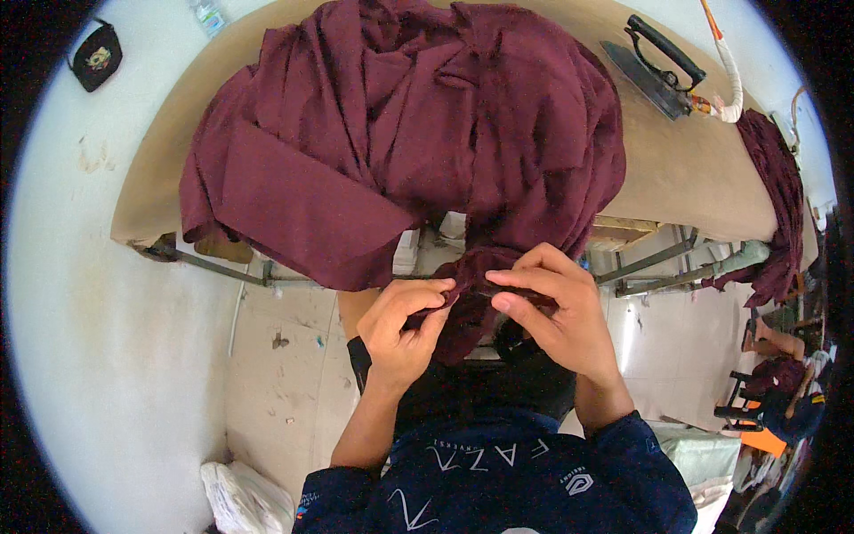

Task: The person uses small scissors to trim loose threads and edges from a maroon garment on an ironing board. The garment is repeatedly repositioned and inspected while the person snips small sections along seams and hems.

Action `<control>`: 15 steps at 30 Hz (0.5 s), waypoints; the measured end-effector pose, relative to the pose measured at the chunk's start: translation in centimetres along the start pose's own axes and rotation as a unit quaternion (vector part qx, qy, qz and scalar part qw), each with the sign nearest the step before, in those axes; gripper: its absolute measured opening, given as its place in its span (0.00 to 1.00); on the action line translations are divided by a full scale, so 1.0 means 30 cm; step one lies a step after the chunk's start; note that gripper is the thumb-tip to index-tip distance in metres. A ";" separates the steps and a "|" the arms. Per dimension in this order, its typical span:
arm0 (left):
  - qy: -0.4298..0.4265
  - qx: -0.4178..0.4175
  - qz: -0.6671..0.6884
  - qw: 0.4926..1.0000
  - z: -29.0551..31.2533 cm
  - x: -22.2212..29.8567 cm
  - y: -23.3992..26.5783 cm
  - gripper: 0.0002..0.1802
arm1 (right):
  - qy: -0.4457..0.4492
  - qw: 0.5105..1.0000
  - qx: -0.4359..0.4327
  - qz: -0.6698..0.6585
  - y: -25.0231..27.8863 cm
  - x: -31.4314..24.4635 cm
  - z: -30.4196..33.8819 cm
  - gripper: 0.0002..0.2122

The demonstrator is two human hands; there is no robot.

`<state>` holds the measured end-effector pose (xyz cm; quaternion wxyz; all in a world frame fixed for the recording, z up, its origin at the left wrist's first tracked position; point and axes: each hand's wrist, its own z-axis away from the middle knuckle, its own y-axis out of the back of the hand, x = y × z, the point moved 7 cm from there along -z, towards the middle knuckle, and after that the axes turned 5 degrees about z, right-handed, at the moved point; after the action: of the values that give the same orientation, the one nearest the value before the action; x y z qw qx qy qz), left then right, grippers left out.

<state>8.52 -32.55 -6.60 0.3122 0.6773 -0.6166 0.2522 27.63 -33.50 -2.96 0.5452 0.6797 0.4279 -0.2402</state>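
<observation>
A large maroon cloth (311,178) lies in folds over the padded ironing table, and its near end hangs off the front edge toward me. My left hand (402,327) is closed, pinching a gathered edge of this cloth between thumb and fingers. Beside it, my right hand (565,307) has its thumb and forefinger apart, the fingertips close to the same bunched edge. Whether they touch the cloth is hard to tell. Both hands are in front of the table, just above my lap.
An iron (658,71) with a wrapped cord rests at the table's (712,169) right. More maroon cloth (772,205) hangs over the right end. A small black pouch (96,57) and a clear bottle (207,16) are at the upper left. White sacks (245,498) stand below left; another person (783,383) sits far right.
</observation>
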 end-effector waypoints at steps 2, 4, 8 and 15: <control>-0.024 -0.008 -0.018 1.000 -0.003 0.013 0.003 0.12 | 0.013 1.000 0.000 0.002 0.002 0.008 -0.015 0.10; -0.037 -0.013 -0.021 0.999 -0.004 0.012 0.005 0.12 | 0.033 0.999 0.001 0.013 0.004 0.004 -0.025 0.10; -0.067 -0.022 -0.036 0.997 -0.008 0.027 0.010 0.11 | 0.063 0.998 -0.005 0.020 -0.008 -0.005 -0.038 0.10; -0.094 -0.031 -0.053 0.994 -0.011 0.035 0.010 0.10 | 0.064 0.997 -0.026 0.026 -0.025 -0.021 -0.046 0.09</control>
<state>8.35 -33.02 -5.58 0.2866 0.7200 -0.6138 0.1507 26.48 -32.38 -2.45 0.5402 0.6903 0.4499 -0.1710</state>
